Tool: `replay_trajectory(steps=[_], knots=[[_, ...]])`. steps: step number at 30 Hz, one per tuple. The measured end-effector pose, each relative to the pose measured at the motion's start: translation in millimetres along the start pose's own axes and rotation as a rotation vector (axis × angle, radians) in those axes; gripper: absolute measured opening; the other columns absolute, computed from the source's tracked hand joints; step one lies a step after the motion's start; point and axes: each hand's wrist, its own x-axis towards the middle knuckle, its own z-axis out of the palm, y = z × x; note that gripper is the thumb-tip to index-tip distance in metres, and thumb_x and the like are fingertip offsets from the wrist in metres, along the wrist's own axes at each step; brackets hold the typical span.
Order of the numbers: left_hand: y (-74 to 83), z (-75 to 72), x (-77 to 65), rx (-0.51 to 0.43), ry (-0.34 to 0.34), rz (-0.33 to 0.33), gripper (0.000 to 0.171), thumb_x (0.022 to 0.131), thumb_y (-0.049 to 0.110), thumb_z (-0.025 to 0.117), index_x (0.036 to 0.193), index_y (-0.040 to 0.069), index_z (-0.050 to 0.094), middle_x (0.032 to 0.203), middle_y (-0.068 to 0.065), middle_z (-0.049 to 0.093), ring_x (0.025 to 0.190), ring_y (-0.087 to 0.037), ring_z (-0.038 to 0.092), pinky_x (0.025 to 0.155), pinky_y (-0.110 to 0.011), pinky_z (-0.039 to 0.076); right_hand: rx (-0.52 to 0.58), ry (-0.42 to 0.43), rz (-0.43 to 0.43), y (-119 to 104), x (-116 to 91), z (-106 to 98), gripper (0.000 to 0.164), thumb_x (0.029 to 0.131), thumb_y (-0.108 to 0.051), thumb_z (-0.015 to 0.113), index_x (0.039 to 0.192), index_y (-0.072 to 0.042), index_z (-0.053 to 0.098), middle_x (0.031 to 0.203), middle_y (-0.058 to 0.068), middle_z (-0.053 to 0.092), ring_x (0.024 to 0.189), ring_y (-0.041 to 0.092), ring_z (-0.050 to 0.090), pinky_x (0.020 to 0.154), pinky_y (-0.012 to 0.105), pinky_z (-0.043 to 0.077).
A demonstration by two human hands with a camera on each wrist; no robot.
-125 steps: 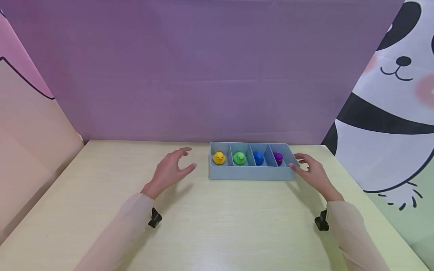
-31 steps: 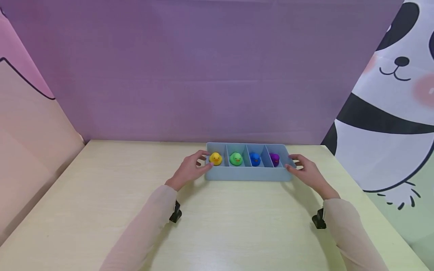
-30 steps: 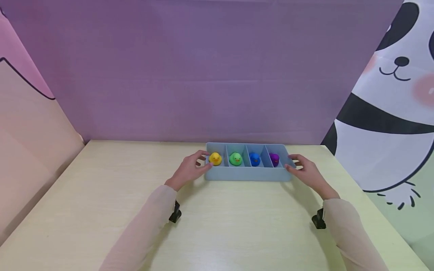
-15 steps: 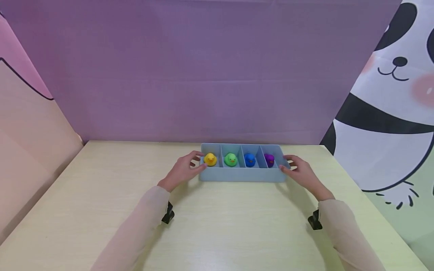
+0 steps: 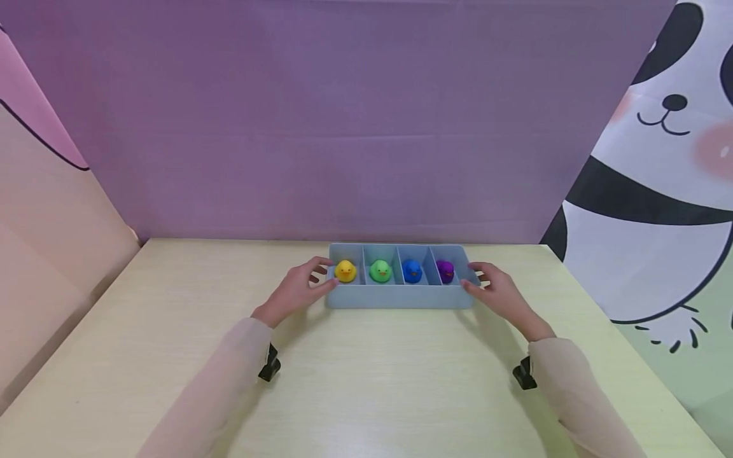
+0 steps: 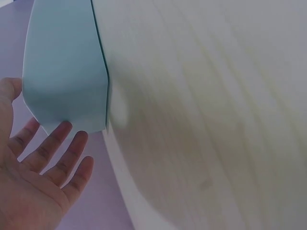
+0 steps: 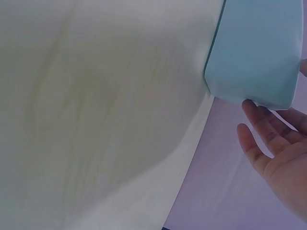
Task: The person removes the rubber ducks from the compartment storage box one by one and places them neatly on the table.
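The pale blue box (image 5: 395, 298) had just slid a little toward nine o'clock, and both my hands had gone with it; I took that to mean the two-handed shifting was under way, its load undisturbed. The box sat at twelve o'clock from me, near the far edge of the table (image 5: 372, 381), my left hand (image 5: 294, 290) at its nine o'clock end and my right hand (image 5: 501, 295) at its three. My fingers were spread wide and fairly straight, touching the ends rather than wrapped round them; how hard they pressed, I couldn't tell. The box looked like smooth, matt plastic, long and low, with thin dividers making four compartments. From nine o'clock to three these held a yellow duck (image 5: 345, 271), a green duck (image 5: 380, 271), a blue duck (image 5: 412, 272) and a purple duck (image 5: 445, 272), one each, round-bodied and rubbery-looking. The table showed faint wood grain; beyond hung a lightly creased purple backdrop (image 5: 343, 127).
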Motion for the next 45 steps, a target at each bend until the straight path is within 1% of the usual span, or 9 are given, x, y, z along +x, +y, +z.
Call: replay_trajectory(steps=[5,8,14,19,23,29,38,45], knots=[[-3.7,-4.3,-4.5,0.008,0.008,0.023,0.05,0.087,0.035,0.059,0.128,0.01,0.046,0.123,-0.015,0.055,0.105,-0.029,0.056,0.091,-0.041,0.047,0.015,0.006,-0.02,-3,2,5,0.054,0.09,-0.026,0.056,0.128,0.01,0.041,0.127,0.029,0.047,0.107,0.042,0.051,0.089,0.053,0.045],[-5.3,-7.3,-7.3,0.013,0.011,0.024,0.049,0.087,0.035,0.059,0.128,0.01,0.047,0.123,-0.016,0.055,0.104,-0.03,0.057,0.091,-0.041,0.048,0.009,0.009,-0.029,-3,3,9,0.053,0.09,-0.024,0.057,0.128,0.01,0.041,0.126,0.029,0.048,0.108,0.041,0.051,0.089,0.053,0.046],[-6.1,-14.5,-13.5,0.017,0.01,0.014,0.05,0.087,0.036,0.059,0.128,0.011,0.047,0.124,-0.015,0.055,0.105,-0.031,0.056,0.09,-0.042,0.048,0.001,0.014,-0.043,-11,3,14,0.053,0.089,-0.023,0.058,0.127,0.01,0.042,0.125,0.029,0.048,0.103,0.041,0.053,0.088,0.053,0.046],[-7.8,-20.6,-18.5,0.023,0.01,0.02,0.05,0.087,0.036,0.06,0.128,0.01,0.048,0.125,-0.016,0.054,0.105,-0.031,0.056,0.09,-0.042,0.048,-0.005,0.017,-0.055,-20,4,18,0.052,0.089,-0.023,0.058,0.126,0.011,0.043,0.124,0.029,0.049,0.102,0.042,0.054,0.087,0.053,0.046],[-11.5,-25.5,-21.4,0.033,0.014,0.029,0.049,0.088,0.034,0.06,0.128,0.009,0.047,0.126,-0.015,0.054,0.104,-0.03,0.056,0.09,-0.042,0.048,-0.003,0.017,-0.056,-26,4,20,0.052,0.089,-0.022,0.059,0.126,0.01,0.043,0.125,0.029,0.049,0.101,0.043,0.055,0.086,0.052,0.047],[-16.4,-32.0,-25.1,0.048,0.016,0.034,0.049,0.087,0.034,0.06,0.128,0.009,0.047,0.125,-0.017,0.054,0.104,-0.033,0.057,0.089,-0.044,0.048,0.012,0.016,-0.055,-33,5,25,0.053,0.088,-0.023,0.059,0.126,0.01,0.044,0.125,0.028,0.049,0.101,0.042,0.055,0.086,0.052,0.048],[-24.2,-41.2,-29.5,0.068,0.026,0.05,0.049,0.087,0.034,0.06,0.127,0.008,0.048,0.125,-0.016,0.055,0.103,-0.032,0.057,0.088,-0.045,0.048,0.013,0.022,-0.074,-42,8,32,0.053,0.088,-0.023,0.059,0.126,0.01,0.044,0.124,0.028,0.049,0.099,0.042,0.056,0.083,0.051,0.049],[-28.8,-47.4,-32.4,0.071,0.02,0.03,0.051,0.087,0.035,0.06,0.128,0.008,0.047,0.125,-0.017,0.054,0.105,-0.034,0.056,0.089,-0.045,0.048,0.007,0.021,-0.072,-49,9,37,0.052,0.087,-0.022,0.06,0.126,0.009,0.045,0.123,0.028,0.05,0.097,0.04,0.057,0.082,0.049,0.05]])
